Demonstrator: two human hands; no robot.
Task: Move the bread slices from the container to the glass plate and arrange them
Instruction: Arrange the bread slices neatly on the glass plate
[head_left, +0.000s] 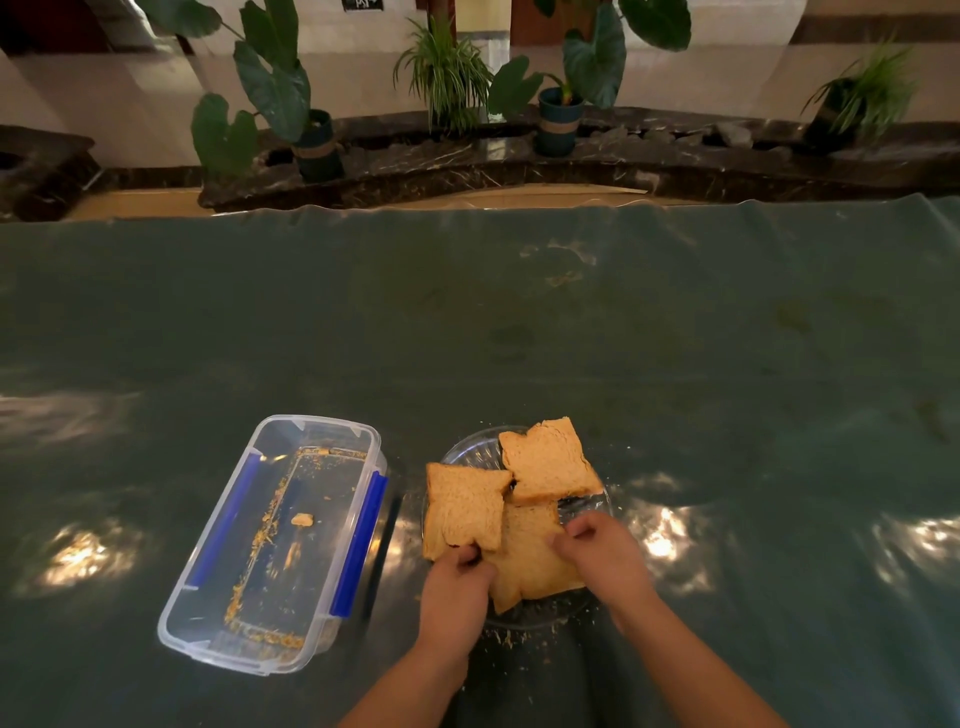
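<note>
Three brown bread slices lie on the glass plate (470, 449): a far slice (545, 462), a left slice (462, 506) and a near slice (530, 561), partly overlapping. My left hand (454, 592) pinches the near edge of the left slice. My right hand (602, 556) grips the right edge of the near slice. The clear plastic container (275, 540) with blue clips stands to the left of the plate, holding only crumbs and one small bread bit (302, 518).
A dark green cloth (519, 322) covers the table, with crumbs scattered around the plate. Beyond the table's far edge runs a dark marble ledge (467, 166) with potted plants.
</note>
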